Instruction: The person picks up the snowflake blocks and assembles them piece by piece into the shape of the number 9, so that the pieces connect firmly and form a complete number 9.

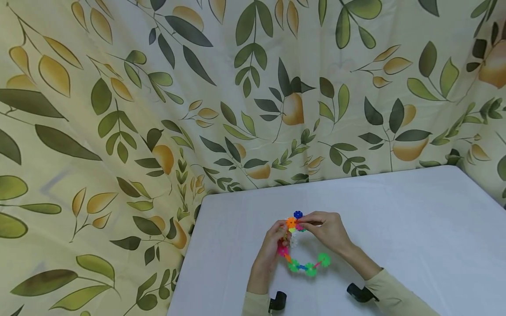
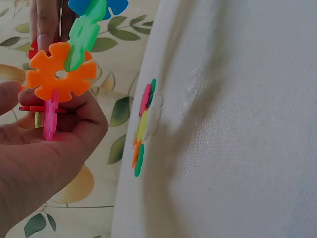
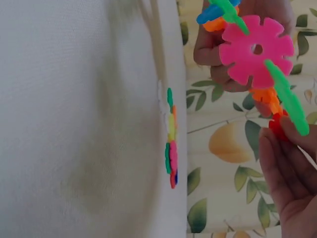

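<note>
A curved chain of slotted, flower-shaped plastic discs hangs from my left hand (image 1: 270,250), which grips it near its upper end. Green discs (image 1: 310,269) joined by small blue and pink ones form its lower end in the head view. My right hand (image 1: 331,230) is close beside the left, thumb and fingertips pinching a red disc (image 3: 278,127) next to an orange one (image 3: 266,98). A large pink disc (image 3: 256,49) and a green disc (image 3: 290,101) show near it. In the left wrist view, an orange disc (image 2: 60,72) stands over the left fingers, with a green disc (image 2: 85,37) slotted into it.
Loose discs (image 2: 142,129) in several colours lie in a small group on the white-covered table (image 1: 415,245), partly behind the hands in the head view. A leaf-patterned curtain (image 1: 253,109) borders the table's back and left. Black wrist cameras (image 1: 359,292) are strapped near both sleeves.
</note>
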The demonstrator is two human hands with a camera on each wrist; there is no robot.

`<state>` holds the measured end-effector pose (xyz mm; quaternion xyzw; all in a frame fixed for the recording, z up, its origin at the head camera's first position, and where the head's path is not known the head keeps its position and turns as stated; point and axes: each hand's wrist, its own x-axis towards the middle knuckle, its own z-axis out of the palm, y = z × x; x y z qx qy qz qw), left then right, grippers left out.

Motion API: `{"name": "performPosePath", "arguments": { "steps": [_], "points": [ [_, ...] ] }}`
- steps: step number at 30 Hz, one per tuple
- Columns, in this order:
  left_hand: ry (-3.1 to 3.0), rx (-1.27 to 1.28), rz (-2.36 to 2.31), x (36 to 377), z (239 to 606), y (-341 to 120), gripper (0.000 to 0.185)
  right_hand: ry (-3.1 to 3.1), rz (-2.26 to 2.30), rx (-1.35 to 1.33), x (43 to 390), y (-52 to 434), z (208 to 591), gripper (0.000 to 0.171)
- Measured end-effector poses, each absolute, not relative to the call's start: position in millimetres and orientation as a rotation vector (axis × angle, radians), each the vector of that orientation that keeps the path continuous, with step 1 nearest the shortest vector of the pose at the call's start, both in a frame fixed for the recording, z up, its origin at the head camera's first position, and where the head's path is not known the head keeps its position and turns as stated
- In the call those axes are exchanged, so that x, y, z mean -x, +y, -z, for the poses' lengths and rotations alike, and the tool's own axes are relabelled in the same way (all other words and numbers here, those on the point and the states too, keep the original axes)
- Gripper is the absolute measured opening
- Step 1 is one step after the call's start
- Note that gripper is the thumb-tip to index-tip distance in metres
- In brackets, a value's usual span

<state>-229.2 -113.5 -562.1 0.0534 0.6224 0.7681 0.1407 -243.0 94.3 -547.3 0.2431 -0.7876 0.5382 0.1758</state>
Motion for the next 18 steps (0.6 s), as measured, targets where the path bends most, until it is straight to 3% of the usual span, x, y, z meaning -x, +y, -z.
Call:
{"name": "performPosePath", "arguments": {
  "steps": [18],
  "points": [
    [1.982, -0.171, -2.053, 225.8, 559.6, -110.4, 0.032, -2.176, -1.402, -0.871, 248.8, 98.9, 553.6, 0.029]
  ]
}}
